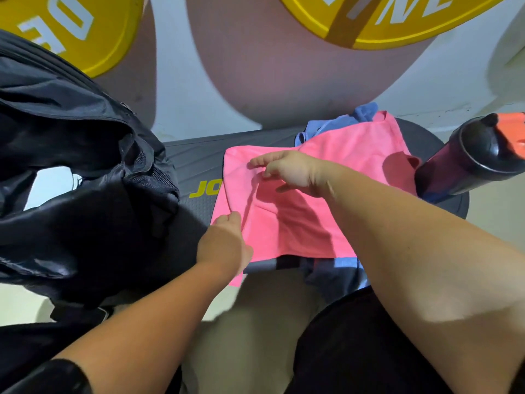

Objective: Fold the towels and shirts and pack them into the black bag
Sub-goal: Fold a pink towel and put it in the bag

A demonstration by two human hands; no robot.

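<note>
Head view | my left grip (224, 243), right grip (287, 173) pinch pink towel (298, 223) beside black bag (85, 166) | risk: uneven pull skews fold

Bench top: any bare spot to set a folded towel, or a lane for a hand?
Bare: the strip of bench between the black bag and the pink towel, by the yellow lettering; a thinner band along the far edge. Crowded: right end, where pink towel, blue cloth and shaker bottle bunch together.
</note>
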